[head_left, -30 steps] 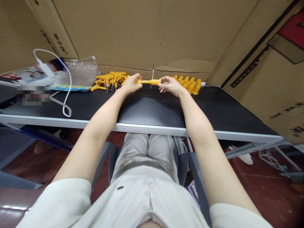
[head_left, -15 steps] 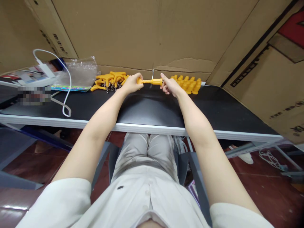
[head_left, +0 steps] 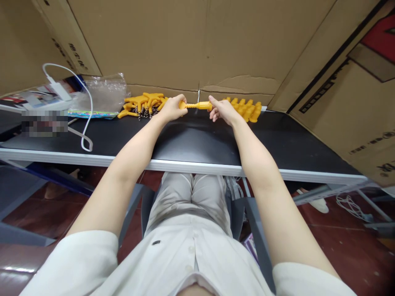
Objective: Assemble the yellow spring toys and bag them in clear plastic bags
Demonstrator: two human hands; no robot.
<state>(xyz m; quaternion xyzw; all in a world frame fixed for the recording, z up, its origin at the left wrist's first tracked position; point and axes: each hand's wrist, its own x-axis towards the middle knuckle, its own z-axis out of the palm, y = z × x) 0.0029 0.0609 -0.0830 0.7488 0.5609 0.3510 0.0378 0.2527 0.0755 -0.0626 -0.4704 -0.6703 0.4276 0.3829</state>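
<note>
A yellow plastic piece [head_left: 202, 105] is held level above the black table between my two hands. It has a thin ribbed stem on the left and a wider fluted sleeve on the right. My left hand [head_left: 173, 108] is closed around the left end, hiding part of it. My right hand [head_left: 222, 111] is at the sleeve's right end, thumb above and fingers curled below, loosely pinching it. Left of my left hand lies a pile of yellow branched pieces [head_left: 137, 100] with dark metal springs or chains [head_left: 144, 113]. Yellow bell-shaped pieces [head_left: 247, 110] stand in rows behind my right hand.
A clear plastic bag [head_left: 105, 92], papers and a white cable [head_left: 91, 102] lie on the left of the table. Cardboard [head_left: 160, 45] walls the back, with more cardboard [head_left: 348, 102] on the right. The table's pale front edge [head_left: 197, 166] runs above my lap.
My right hand's fingers have shifted and loosened slightly at the sleeve's end. The yellow piece and my left hand have hardly moved.
</note>
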